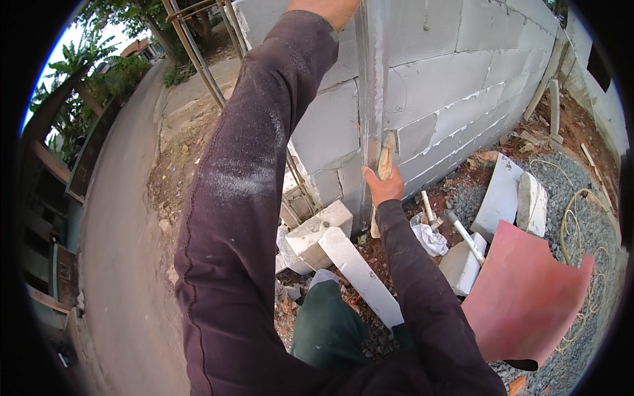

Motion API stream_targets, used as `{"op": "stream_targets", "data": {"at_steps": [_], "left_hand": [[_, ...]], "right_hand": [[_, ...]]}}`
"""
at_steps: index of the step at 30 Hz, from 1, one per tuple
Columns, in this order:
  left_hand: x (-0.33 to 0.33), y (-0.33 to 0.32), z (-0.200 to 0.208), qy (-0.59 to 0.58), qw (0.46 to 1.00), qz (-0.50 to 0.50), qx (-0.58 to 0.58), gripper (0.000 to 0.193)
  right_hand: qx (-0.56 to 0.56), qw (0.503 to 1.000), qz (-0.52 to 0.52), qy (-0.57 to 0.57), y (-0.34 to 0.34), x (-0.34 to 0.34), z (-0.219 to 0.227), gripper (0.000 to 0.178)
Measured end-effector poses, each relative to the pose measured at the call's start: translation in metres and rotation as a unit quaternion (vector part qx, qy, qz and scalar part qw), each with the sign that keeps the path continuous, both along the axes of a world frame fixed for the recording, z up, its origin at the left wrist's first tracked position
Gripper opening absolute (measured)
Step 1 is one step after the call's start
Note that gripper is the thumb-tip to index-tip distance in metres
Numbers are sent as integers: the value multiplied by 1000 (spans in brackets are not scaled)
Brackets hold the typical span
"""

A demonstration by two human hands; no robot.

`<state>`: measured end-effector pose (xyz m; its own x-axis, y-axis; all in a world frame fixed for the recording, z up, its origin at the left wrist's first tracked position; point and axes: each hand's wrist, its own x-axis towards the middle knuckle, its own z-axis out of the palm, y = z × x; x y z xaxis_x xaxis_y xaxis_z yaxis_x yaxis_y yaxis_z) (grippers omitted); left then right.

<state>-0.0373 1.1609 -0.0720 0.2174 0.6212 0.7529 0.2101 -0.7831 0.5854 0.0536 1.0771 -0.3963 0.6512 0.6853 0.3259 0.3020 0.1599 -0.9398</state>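
Observation:
My left arm reaches up across the view, its dark sleeve dusted white. Only the wrist and back part of my left hand (325,8) show at the top edge, near the upper wall; its fingers are out of the picture. Lower down, my right hand (386,186) is wrapped around a rough wooden stick (386,158). The stick stands nearly upright beside a long grey upright post (372,79), which runs along the light grey block wall (429,79). Whether the stick touches the post, I cannot tell.
Broken blocks (321,231) and a long pale slab (362,274) lie by my knee. To the right are a white pipe (465,239), a crumpled white bag (429,236), a red sheet (522,297), gravel and a loose hose (566,221). Poles (195,53) stand left, beside a road (125,231).

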Motion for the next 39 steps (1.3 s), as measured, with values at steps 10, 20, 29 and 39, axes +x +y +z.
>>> {"op": "stream_targets", "data": {"at_steps": [10, 20, 29, 39], "left_hand": [[-44, -46, -202, -35, 985, 57, -158, 25], [-7, -32, -105, 164, 978, 108, -70, 66], [17, -11, -90, 275, 948, 151, -48, 65], [8, -2, -104, 213, 973, 74, -41, 72]], "right_hand": [[4, 1000, -5, -16, 3, 8, 10, 39], [8, 1000, -17, -23, 0, 7, -2, 43], [22, 998, -25, -45, 5, 3, -5, 40], [42, 982, 42, 181, -19, -10, -17, 30]]}}
